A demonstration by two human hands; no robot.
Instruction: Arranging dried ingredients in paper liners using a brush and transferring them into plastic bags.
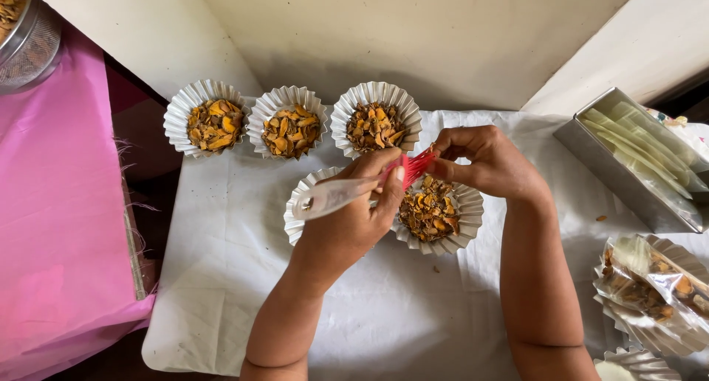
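My left hand (354,218) grips a clear-handled brush (347,190) while my right hand (480,159) pinches its red bristles (415,165) above a filled paper cup (436,215)

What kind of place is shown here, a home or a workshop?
Probably a small home packing workspace: pleated white paper cups of dried orange-brown chips stand on a white cloth-covered table, with a metal tray of empty clear pouches and filled clear packets beside.

I see a red-bristled brush (384,180) with a clear handle, white pleated cups (198,100) of orange-brown chips (430,210), a white cloth (384,307), a pink sheet (59,204).
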